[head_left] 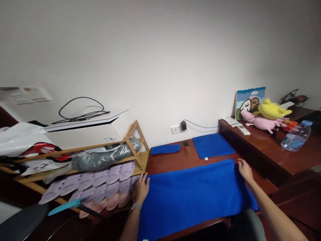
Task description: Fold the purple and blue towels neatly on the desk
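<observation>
Reddish wood of the table [173, 162] bears the large blue cloth [188, 194], left hand [142, 191] and right hand [245, 171] at its opposite edges, likely steadying its spread, though whether either grips I cannot tell.

The left hand [142, 187] is raised with fingers spread and palm turned inward, a band circling its wrist [136, 206]. The right hand [244, 170] curls its fingers loosely, its bare forearm [273, 209] slanting in from the lower right.

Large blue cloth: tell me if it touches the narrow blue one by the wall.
Apart. The head view shows brown tabletop between the large cloth and the narrow cloth.
</observation>
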### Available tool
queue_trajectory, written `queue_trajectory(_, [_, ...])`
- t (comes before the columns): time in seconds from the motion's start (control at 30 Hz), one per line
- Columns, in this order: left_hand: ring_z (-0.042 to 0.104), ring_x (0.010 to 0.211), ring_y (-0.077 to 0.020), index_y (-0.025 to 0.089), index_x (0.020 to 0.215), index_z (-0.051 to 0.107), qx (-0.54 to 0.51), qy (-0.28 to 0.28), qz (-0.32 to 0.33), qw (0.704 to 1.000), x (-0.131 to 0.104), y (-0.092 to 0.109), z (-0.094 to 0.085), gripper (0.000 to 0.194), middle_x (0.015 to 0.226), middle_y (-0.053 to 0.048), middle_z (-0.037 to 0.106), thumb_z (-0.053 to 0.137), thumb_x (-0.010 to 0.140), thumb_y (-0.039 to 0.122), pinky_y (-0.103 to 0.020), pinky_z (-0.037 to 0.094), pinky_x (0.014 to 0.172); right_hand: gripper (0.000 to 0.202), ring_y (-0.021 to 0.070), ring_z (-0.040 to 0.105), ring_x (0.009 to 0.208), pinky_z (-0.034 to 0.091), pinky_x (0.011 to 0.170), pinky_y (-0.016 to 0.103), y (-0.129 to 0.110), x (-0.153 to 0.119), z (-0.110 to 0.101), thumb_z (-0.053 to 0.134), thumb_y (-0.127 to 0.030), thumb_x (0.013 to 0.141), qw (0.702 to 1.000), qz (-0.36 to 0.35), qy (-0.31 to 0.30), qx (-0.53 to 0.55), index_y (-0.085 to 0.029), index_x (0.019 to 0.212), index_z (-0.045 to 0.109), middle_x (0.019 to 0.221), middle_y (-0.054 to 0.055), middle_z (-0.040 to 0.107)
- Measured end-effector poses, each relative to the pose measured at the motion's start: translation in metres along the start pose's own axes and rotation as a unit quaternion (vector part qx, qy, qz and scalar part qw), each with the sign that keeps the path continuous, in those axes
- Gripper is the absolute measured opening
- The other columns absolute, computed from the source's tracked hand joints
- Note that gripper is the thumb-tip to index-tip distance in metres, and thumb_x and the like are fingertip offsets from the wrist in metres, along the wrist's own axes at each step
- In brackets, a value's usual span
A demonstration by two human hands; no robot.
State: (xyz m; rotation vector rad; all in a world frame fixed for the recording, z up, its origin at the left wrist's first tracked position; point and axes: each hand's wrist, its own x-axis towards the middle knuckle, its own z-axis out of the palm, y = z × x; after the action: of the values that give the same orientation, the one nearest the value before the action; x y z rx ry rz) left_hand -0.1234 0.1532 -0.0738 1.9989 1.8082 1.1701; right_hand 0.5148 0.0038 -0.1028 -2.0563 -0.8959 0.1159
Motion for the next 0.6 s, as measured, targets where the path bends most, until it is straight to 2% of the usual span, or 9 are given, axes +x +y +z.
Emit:
queue_trajectory(0.07, [0.056, 0.138, -0.0312, 0.019, 0.118, 0.076, 0.063, -0.03, 0.04, 0.997, -0.014, -0.007, 0.027, 0.046, 0.146, -0.013, 0.064, 0.043, 0.093, 0.04, -0.049, 0.045, 0.115, 0.057, 0.0319, 0.067, 0.113, 0.049, 0.104, 0.048, 0.004, -0.019, 0.023, 0.032, -0.05, 0.094, 0.998, -0.058, -0.014, -0.036, -0.015, 0.116, 0.071, 0.122, 0.02, 0.07])
queue_trajectory(0.13, [0.048, 0.146, -0.0304, 0.019, 0.133, 0.07, 0.136, -0.073, 0.086, 0.984, -0.029, -0.018, 0.048, 0.051, 0.156, -0.012, 0.054, 0.039, 0.098, 0.04, -0.05, 0.038, 0.12, 0.06, 0.03, 0.063, 0.123, 0.044, 0.112, 0.047, 0.009, -0.042, 0.043, 0.029, -0.05, 0.097, 0.982, -0.152, -0.072, -0.082, -0.017, 0.124, 0.07, 0.134, 0.018, 0.066])
queue_trajectory(0.17, [0.044, 0.148, -0.0305, 0.019, 0.14, 0.065, 0.167, -0.093, 0.101, 0.976, -0.036, -0.024, 0.056, 0.053, 0.159, -0.012, 0.052, 0.038, 0.1, 0.041, -0.051, 0.035, 0.122, 0.06, 0.0292, 0.06, 0.129, 0.042, 0.116, 0.046, 0.011, -0.052, 0.052, 0.029, -0.052, 0.098, 0.97, -0.19, -0.107, -0.108, -0.019, 0.129, 0.069, 0.14, 0.015, 0.064])
queue_trajectory(0.23, [0.04, 0.151, -0.0309, 0.021, 0.15, 0.056, 0.22, -0.128, 0.11, 0.961, -0.046, -0.033, 0.066, 0.056, 0.161, -0.012, 0.048, 0.036, 0.102, 0.043, -0.053, 0.032, 0.124, 0.061, 0.0285, 0.05, 0.142, 0.033, 0.122, 0.049, 0.016, -0.067, 0.064, 0.029, -0.054, 0.099, 0.949, -0.216, -0.163, -0.161, -0.025, 0.141, 0.063, 0.152, 0.01, 0.057])
queue_trajectory(0.33, [0.038, 0.152, -0.0315, 0.025, 0.155, 0.048, 0.274, -0.162, 0.1, 0.943, -0.048, -0.036, 0.067, 0.057, 0.164, -0.011, 0.044, 0.036, 0.104, 0.044, -0.055, 0.031, 0.123, 0.062, 0.028, 0.033, 0.154, 0.022, 0.127, 0.052, 0.016, -0.071, 0.068, 0.027, -0.05, 0.101, 0.93, -0.184, -0.196, -0.249, -0.028, 0.155, 0.049, 0.164, 0.005, 0.043])
queue_trajectory(0.4, [0.041, 0.15, -0.0317, 0.026, 0.155, 0.049, 0.288, -0.172, 0.099, 0.937, -0.043, -0.032, 0.063, 0.056, 0.163, -0.011, 0.045, 0.037, 0.104, 0.046, -0.054, 0.034, 0.121, 0.063, 0.0269, 0.029, 0.156, 0.019, 0.128, 0.05, 0.01, -0.065, 0.065, 0.026, -0.047, 0.101, 0.921, -0.159, -0.211, -0.287, -0.028, 0.158, 0.044, 0.167, 0.004, 0.038])
queue_trajectory(0.5, [0.049, 0.144, -0.0309, 0.024, 0.15, 0.056, 0.281, -0.153, 0.118, 0.94, -0.032, -0.027, 0.054, 0.053, 0.156, -0.012, 0.055, 0.036, 0.105, 0.045, -0.051, 0.038, 0.118, 0.062, 0.0279, 0.034, 0.154, 0.023, 0.126, 0.049, -0.007, -0.056, 0.062, 0.03, -0.044, 0.099, 0.913, -0.135, -0.215, -0.318, -0.027, 0.156, 0.047, 0.165, 0.005, 0.041])
queue_trajectory(0.6, [0.046, 0.146, -0.0304, 0.021, 0.148, 0.058, 0.267, -0.138, 0.128, 0.945, -0.022, -0.031, 0.051, 0.053, 0.157, -0.013, 0.054, 0.035, 0.105, 0.042, -0.049, 0.035, 0.122, 0.061, 0.0287, 0.04, 0.149, 0.027, 0.124, 0.047, -0.029, -0.055, 0.07, 0.032, -0.043, 0.098, 0.913, -0.174, -0.198, -0.312, -0.024, 0.153, 0.051, 0.161, 0.009, 0.047])
